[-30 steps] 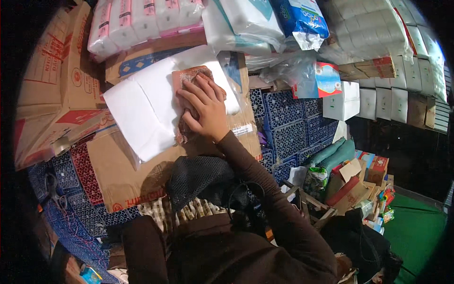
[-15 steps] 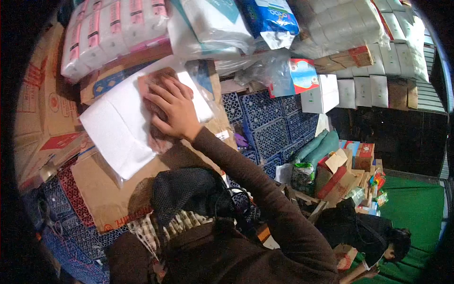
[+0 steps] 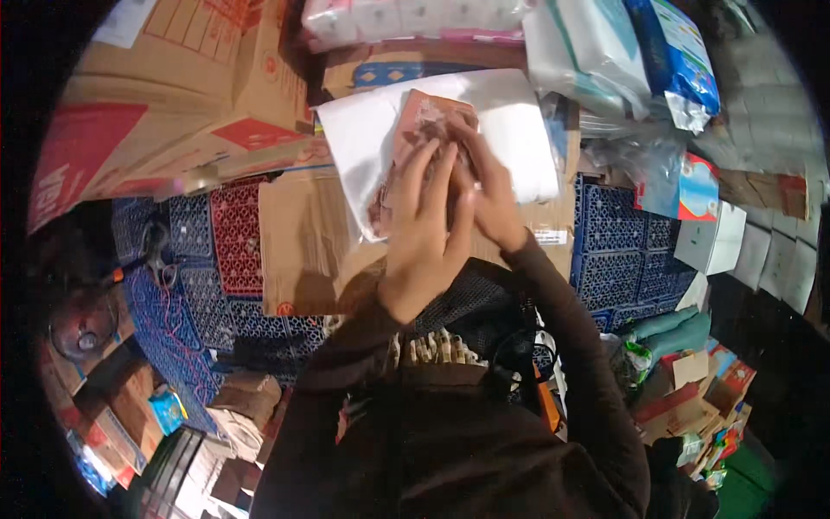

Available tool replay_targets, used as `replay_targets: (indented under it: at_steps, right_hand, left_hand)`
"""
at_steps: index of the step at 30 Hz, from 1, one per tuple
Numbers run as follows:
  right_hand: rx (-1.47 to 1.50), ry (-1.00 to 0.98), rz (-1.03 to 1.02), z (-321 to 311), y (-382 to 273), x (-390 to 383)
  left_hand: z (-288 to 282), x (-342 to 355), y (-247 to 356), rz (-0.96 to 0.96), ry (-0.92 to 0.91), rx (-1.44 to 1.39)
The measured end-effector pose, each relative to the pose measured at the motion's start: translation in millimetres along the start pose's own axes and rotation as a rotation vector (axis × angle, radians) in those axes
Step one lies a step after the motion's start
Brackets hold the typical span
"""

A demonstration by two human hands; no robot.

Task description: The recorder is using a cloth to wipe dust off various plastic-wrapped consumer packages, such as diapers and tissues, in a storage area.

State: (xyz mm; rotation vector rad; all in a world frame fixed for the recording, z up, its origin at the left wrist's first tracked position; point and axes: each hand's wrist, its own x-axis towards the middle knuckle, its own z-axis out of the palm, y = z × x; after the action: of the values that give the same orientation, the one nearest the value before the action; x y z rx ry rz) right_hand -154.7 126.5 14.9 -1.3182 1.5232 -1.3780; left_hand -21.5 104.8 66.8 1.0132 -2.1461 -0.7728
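A flat white packet (image 3: 519, 130), like a folded sheet in clear plastic, lies on a cardboard box in front of me. Across its middle is a reddish-brown patterned piece (image 3: 415, 117); I cannot tell if it is cloth, paper or a printed wrapper. My left hand (image 3: 424, 238) lies over its near part, fingers stretched out and pointing away. My right hand (image 3: 493, 186) rests on its right side, fingers extended and slightly bent. Neither hand is closed round anything I can see. The hands hide much of the brown piece.
Brown cardboard boxes (image 3: 199, 78) stack up at the left. Wrapped tissue packs (image 3: 406, 22) and a blue packet (image 3: 670, 56) line the far side. Blue plastic crates (image 3: 614, 229) and a red crate (image 3: 235, 238) flank the cardboard (image 3: 298, 229).
My left hand has come into view and onto the brown piece beside my right hand. The view has turned, so the white packet now sits nearer the middle.
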Motion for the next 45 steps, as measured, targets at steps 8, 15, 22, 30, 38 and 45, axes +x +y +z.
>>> replay_targets:
  at_steps: [8,15,22,30,38,45]
  right_hand:
    - [-0.601,0.348,-0.116,-74,52,-31]
    - [-0.681,0.498,-0.130,-65,76,-43]
    - [-0.583,0.494,-0.063,-64,77,-45]
    - [-0.497,0.559,-0.020,-62,77,-42]
    - [-0.392,0.585,-0.028,-65,82,-41]
    - [-0.456,0.643,-0.029,-66,81,-41]
  left_hand:
    - [91,60,-53,0.266,-0.012,0.474]
    - [109,112,-62,0.335,-0.042,0.364]
    - [41,-1,-51,0.219,-0.418,0.145]
    - [115,108,-47,0.335,0.050,0.470]
    - [121,111,-64,0.488,-0.127,0.425]
    - [50,11,-61,0.522,-0.472,0.365]
